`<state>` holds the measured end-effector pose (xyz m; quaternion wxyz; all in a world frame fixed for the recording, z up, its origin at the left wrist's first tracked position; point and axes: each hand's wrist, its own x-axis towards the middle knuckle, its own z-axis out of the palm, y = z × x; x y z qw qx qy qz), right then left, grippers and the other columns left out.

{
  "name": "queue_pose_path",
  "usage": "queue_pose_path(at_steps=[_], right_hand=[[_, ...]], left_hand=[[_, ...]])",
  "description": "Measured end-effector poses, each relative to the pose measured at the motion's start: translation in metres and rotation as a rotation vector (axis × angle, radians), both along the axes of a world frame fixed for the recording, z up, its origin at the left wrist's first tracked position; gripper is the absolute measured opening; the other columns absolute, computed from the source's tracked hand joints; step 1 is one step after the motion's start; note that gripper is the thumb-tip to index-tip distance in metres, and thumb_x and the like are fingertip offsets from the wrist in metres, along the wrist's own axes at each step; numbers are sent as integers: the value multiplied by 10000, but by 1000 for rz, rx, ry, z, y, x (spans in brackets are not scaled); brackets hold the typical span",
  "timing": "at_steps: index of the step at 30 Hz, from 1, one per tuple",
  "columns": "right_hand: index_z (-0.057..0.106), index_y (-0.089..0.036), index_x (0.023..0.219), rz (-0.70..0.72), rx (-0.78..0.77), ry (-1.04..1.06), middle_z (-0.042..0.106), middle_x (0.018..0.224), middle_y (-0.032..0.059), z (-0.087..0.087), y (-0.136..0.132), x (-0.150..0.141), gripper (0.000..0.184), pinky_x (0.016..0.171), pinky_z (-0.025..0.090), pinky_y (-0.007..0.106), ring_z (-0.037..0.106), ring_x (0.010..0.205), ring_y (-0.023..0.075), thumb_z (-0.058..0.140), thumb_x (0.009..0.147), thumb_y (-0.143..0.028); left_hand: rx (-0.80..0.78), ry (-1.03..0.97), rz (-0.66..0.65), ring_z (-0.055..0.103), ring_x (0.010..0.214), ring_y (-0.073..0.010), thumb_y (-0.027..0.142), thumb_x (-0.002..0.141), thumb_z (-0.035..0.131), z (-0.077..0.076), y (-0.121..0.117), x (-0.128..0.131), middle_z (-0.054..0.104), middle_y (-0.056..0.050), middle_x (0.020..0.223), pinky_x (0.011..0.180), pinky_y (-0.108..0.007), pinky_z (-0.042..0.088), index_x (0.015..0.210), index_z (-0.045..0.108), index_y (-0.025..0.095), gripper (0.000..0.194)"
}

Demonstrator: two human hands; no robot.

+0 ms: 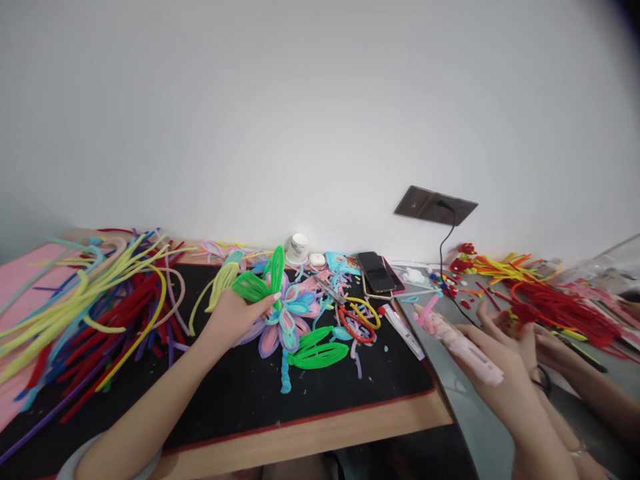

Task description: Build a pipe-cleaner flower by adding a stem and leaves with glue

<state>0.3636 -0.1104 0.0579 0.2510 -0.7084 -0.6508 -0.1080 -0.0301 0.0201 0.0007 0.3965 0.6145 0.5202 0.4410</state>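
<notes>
My left hand [253, 312] pinches a pipe-cleaner flower [287, 313] near the base of its upper green leaves. Layered loop petals in blue, pink and purple make up its head. Below it, a second pair of green loop leaves [320, 350] and a twisted blue stem [285, 373] lie against the black mat [240, 393]. Over on the right, my right hand [500, 367] is closed around a long pale pink tool [467, 350] with a slot near one end; its exact kind is unclear. A short pink pipe cleaner [429, 310] shows at the tool's far end.
Loose pipe cleaners [115, 313] pile up at left. Scissors [330, 291], a paper cup [299, 247] and a phone [376, 272] lie behind the flower. Another person's hand [523, 333] holds something red at right. A black cord [442, 250] hangs from the wall socket [435, 205].
</notes>
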Motion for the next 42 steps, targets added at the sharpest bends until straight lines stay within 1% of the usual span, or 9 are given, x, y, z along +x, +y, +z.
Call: queue_pose_path(at_steps=[3,7,18,25,30,33,35,38,42], right_hand=[[650,-227,888,93,-155,50,720,822,71,-5,1,-2,178,610,490,281,662,694,213,536,807,-336],[640,-200,885,110,-197,54,719,821,82,-11,5,-5,178,633,484,304,663,720,228,510,807,-294],[642,-193,910,129,-16,68,710,853,90,2,13,-21,237,678,480,315,657,748,239,529,779,-355],[603,-201,1048,189,-86,327,714,893,56,-1,35,-77,266,660,472,258,652,749,201,559,810,-310],[631,-188,973,312,-220,515,684,768,11,-18,64,-123,198,592,444,234,605,653,160,564,797,-250],[649,-179,952,398,-252,598,676,755,12,-27,81,-141,194,579,444,235,587,639,154,572,779,-225],[660,-170,1003,482,-263,696,694,834,38,-29,90,-151,246,653,477,256,614,733,175,581,777,-225],[653,-157,1076,658,-328,856,698,950,59,-29,102,-162,316,777,490,293,626,880,200,605,773,-232],[647,-159,1002,700,-431,927,656,722,-2,-36,113,-167,256,585,457,231,568,623,133,636,764,-255]], left_hand=[[11,53,6,642,580,-238,450,702,677,-1,0,-1,676,-43,569,638,-330,500,535,600,196,314],[8,59,-7,653,606,-248,448,720,662,-5,0,-1,689,-46,596,659,-341,506,526,612,198,320],[20,-20,30,640,562,-239,404,651,734,3,-2,2,676,-24,540,635,-316,499,534,608,187,277],[-37,-91,68,641,560,-235,490,667,700,-9,2,2,678,-39,572,608,-331,516,697,658,181,312],[164,69,148,575,598,-203,495,768,586,-5,1,-1,587,-4,538,658,-306,474,579,593,214,338],[271,100,196,585,719,-226,489,787,552,-3,1,-3,615,-27,672,735,-329,466,620,608,214,326],[247,34,221,598,804,-246,505,791,546,-1,1,-2,645,-44,774,776,-354,470,710,646,209,323],[51,-232,227,614,767,-230,514,736,631,1,-1,3,652,-40,767,726,-355,503,784,650,190,328],[-115,-647,164,603,631,-149,386,590,800,4,-5,12,630,12,712,633,-292,533,841,598,186,378]])
